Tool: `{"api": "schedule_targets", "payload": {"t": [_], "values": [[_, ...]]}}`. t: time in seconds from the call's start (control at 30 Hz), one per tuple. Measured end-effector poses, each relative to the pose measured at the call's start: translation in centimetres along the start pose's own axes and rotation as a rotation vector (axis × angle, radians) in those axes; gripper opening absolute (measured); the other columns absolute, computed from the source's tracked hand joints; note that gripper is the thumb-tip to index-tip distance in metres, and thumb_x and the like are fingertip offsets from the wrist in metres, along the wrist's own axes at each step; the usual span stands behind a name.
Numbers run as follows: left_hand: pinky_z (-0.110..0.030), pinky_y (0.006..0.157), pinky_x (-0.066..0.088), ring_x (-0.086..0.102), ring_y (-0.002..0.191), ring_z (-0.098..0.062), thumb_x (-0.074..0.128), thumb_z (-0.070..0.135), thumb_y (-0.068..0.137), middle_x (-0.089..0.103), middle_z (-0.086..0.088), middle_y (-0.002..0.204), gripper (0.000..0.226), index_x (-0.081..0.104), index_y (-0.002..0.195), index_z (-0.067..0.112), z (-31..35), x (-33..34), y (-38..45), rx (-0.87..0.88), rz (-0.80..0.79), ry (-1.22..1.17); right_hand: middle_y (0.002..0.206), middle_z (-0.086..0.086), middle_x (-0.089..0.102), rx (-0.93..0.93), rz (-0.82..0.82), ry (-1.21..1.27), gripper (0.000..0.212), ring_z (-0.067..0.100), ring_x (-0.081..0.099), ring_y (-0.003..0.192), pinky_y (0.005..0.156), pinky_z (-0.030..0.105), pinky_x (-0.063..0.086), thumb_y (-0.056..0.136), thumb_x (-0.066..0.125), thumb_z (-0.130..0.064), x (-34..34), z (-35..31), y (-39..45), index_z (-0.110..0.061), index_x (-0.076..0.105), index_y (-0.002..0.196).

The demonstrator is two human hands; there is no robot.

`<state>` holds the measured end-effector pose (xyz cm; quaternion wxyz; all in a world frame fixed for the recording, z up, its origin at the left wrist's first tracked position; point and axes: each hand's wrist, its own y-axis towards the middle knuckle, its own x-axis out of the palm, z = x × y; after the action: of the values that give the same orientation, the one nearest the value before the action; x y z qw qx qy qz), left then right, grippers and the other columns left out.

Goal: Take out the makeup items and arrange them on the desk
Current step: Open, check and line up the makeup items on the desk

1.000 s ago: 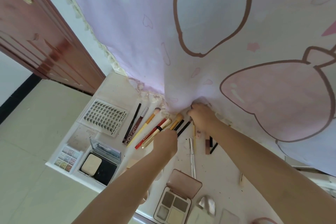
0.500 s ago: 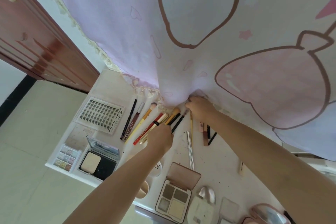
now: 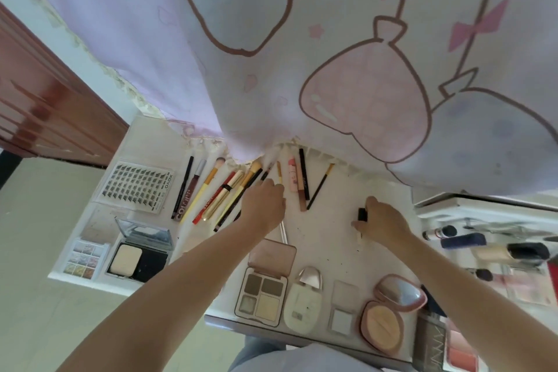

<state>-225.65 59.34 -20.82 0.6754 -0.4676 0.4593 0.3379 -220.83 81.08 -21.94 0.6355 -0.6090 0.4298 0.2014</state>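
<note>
On the white desk (image 3: 329, 220) a row of makeup sticks lies under the curtain hem: a black pencil (image 3: 182, 187), a lip gloss (image 3: 194, 181), yellow-handled brushes (image 3: 208, 181), a gold mascara (image 3: 223, 196), a pink tube (image 3: 292, 174) and a thin brush (image 3: 320, 187). My left hand (image 3: 264, 205) lies over a black-handled brush (image 3: 265, 174), its fingers curled down onto it, and hides part of a silver pen (image 3: 283, 231). To the right, my right hand (image 3: 385, 220) grips a small black-capped tube (image 3: 361, 214) just above the desk.
A lash tray (image 3: 136, 187), glitter palette (image 3: 86, 257) and powder compact (image 3: 140, 251) lie at the left. An eyeshadow palette (image 3: 265, 287), white cushion case (image 3: 303, 302) and pink blush compact (image 3: 389, 311) line the front edge. An organizer (image 3: 483, 239) with bottles stands at the right. A pink curtain (image 3: 302, 54) overhangs the back.
My right hand has drawn back from the curtain hem to the right and now holds the small tube. My left hand has moved forward over the brushes.
</note>
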Motion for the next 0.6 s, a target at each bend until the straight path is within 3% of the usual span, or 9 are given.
{"api": "schedule_targets", "payload": {"t": [0.1, 0.2, 0.4, 0.5, 0.6], "values": [[-0.033, 0.089, 0.045, 0.048, 0.114, -0.024, 0.035, 0.024, 0.097, 0.052, -0.008, 0.121, 0.033, 0.049, 0.123, 0.009, 2.0, -0.5, -0.3, 0.06, -0.022, -0.033, 0.113, 0.018, 0.057, 0.106, 0.003, 0.196, 0.04, 0.031, 0.057, 0.102, 0.067, 0.027, 0.036, 0.086, 0.057, -0.022, 1.7, 0.3, -0.6, 0.0, 0.039, 0.114], [-0.034, 0.091, 0.047, 0.052, 0.111, -0.024, 0.036, 0.025, 0.097, 0.054, -0.008, 0.121, 0.033, 0.054, 0.121, 0.011, 3.5, -0.8, -0.7, 0.065, -0.089, -0.149, 0.111, 0.016, 0.058, 0.139, 0.032, 0.41, 0.038, 0.028, 0.055, 0.095, 0.063, 0.023, 0.036, 0.085, 0.057, -0.015, 1.4, 0.7, -1.2, -0.001, 0.044, 0.117], [-0.027, 0.082, 0.046, 0.057, 0.097, -0.021, 0.042, 0.022, 0.095, 0.062, -0.008, 0.115, 0.029, 0.058, 0.116, 0.009, 5.7, -2.8, -0.3, 0.052, -0.199, -0.45, 0.072, 0.003, 0.048, -0.008, 0.149, 1.132, 0.045, 0.017, 0.047, 0.059, 0.047, 0.019, 0.034, 0.082, 0.056, 0.006, -3.0, 2.4, -4.4, -0.015, 0.048, 0.121], [-0.024, 0.074, 0.042, 0.052, 0.08, -0.018, 0.043, 0.021, 0.095, 0.062, -0.007, 0.09, 0.025, 0.059, 0.11, 0.008, 6.9, -4.3, -0.1, 0.085, -0.207, -0.538, 0.079, 0.009, 0.047, -0.132, 0.203, 1.32, 0.045, 0.015, 0.057, 0.044, 0.035, 0.02, 0.039, 0.081, 0.052, 0.015, -5.9, 3.0, -6.1, -0.019, 0.046, 0.11], [-0.015, 0.076, 0.036, 0.053, 0.091, -0.013, 0.047, 0.021, 0.094, 0.062, -0.003, 0.103, 0.026, 0.059, 0.113, 0.009, 8.0, -6.4, 0.1, 0.173, -0.144, -0.554, 0.079, 0.011, 0.045, -0.236, 0.245, 1.36, 0.024, 0.011, 0.062, 0.044, 0.04, 0.022, 0.049, 0.088, 0.047, 0.01, -8.3, 3.2, -7.6, -0.014, 0.049, 0.088]]}}
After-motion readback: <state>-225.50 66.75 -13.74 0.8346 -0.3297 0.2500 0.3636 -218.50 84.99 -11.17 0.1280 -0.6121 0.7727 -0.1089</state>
